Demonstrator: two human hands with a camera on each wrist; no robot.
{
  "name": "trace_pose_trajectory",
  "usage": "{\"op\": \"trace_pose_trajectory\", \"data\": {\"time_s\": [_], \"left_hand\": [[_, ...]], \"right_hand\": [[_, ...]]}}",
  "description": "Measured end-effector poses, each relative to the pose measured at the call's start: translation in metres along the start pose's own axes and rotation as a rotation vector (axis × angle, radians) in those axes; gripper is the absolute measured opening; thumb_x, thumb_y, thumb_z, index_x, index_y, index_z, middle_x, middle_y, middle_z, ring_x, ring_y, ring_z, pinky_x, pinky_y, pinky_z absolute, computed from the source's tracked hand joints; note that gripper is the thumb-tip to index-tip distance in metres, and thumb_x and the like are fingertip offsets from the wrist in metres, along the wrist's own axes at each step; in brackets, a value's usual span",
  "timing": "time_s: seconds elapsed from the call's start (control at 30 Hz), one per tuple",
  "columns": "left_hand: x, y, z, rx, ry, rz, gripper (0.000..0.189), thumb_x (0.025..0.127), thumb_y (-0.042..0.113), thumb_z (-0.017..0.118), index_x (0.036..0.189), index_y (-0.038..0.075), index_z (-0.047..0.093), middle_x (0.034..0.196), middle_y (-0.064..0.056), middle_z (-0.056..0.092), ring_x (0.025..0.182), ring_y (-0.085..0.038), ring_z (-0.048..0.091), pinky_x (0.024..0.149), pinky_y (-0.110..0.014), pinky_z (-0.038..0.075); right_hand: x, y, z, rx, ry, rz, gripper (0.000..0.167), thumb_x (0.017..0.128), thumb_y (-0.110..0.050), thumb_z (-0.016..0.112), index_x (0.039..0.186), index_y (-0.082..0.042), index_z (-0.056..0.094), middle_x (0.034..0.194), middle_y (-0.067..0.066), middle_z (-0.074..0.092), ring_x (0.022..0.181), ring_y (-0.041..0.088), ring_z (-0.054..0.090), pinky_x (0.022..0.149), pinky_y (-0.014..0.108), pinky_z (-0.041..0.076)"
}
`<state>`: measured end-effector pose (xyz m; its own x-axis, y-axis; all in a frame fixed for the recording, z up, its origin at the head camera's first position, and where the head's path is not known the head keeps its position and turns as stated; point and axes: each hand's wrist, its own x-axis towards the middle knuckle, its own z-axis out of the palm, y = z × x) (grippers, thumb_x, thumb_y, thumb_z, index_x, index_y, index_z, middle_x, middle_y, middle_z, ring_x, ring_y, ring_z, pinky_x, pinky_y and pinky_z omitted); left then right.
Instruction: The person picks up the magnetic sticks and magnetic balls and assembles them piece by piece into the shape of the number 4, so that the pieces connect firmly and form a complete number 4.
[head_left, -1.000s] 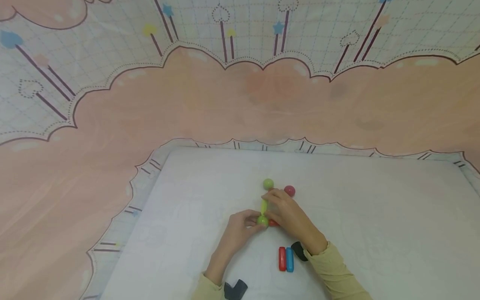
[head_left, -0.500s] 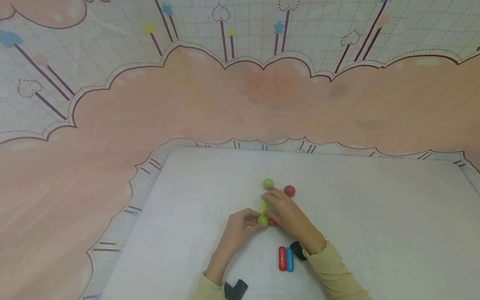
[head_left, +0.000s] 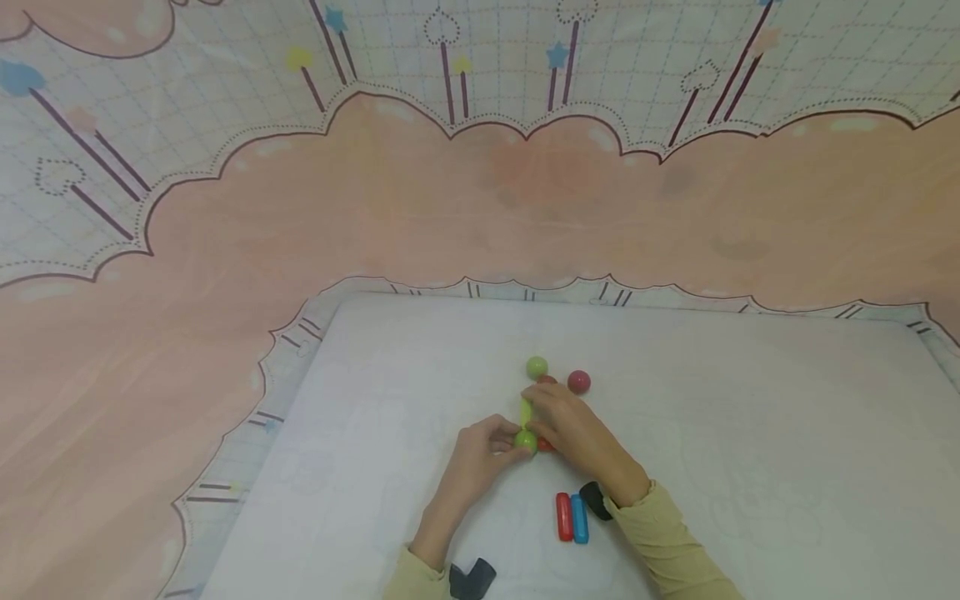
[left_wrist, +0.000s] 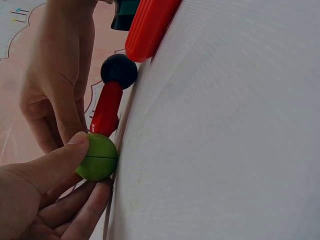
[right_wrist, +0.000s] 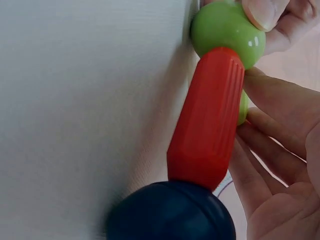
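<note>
My left hand (head_left: 483,450) pinches a glossy green ball (left_wrist: 98,157) between thumb and fingers, close over the white tabletop. A yellow-green rod (head_left: 527,411) points away from that ball. My right hand (head_left: 581,429) grips this rod with thumb and fingers, which hide most of it in the right wrist view. Also joined to the green ball is a ribbed red rod (right_wrist: 206,120), with a dark blue ball (right_wrist: 172,212) at its other end. In the head view the right hand covers the blue ball and part of the red rod.
Beyond the right hand lie another green ball (head_left: 537,367), a partly covered reddish rod (head_left: 547,380) and a dark pink ball (head_left: 579,382). Nearer the person, a red rod (head_left: 564,517) and a blue rod (head_left: 580,519) lie side by side, close to the black right wrist camera (head_left: 596,502).
The right hand has shifted slightly toward the person, uncovering more of the reddish rod beyond it. The near red and blue rods have tilted a little. The left hand keeps its pinch on the green ball.
</note>
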<state>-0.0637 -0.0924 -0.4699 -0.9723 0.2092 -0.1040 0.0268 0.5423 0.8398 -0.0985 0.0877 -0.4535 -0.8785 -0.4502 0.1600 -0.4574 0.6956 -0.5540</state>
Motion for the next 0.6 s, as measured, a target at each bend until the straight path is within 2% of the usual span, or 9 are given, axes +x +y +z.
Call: {"op": "trace_pose_trajectory", "data": {"time_s": [0.2,0.6], "left_hand": [[-0.0006,-0.0004,0.0001,0.003,0.003,0.005,0.028,0.084,0.025,0.08,0.105,0.011,0.069,0.1,-0.004,0.075,0.089,-0.014,0.073,0.084,-0.032,0.058],[-0.0011,-0.002,0.0016,0.009,0.012,0.005,0.026,0.084,0.026,0.079,0.105,0.014,0.069,0.1,0.0,0.075,0.088,-0.01,0.072,0.084,-0.029,0.057]], "right_hand": [[-0.0014,-0.0003,0.0009,0.003,0.005,-0.005,0.042,0.083,-0.005,0.079,0.122,-0.002,0.065,0.125,0.011,0.065,0.118,0.025,0.059,0.103,0.042,0.049],[-0.0016,0.0014,0.0024,-0.002,-0.001,-0.003,0.045,0.084,-0.006,0.078,0.126,-0.001,0.064,0.13,0.013,0.063,0.125,0.028,0.057,0.106,0.043,0.046]]}}
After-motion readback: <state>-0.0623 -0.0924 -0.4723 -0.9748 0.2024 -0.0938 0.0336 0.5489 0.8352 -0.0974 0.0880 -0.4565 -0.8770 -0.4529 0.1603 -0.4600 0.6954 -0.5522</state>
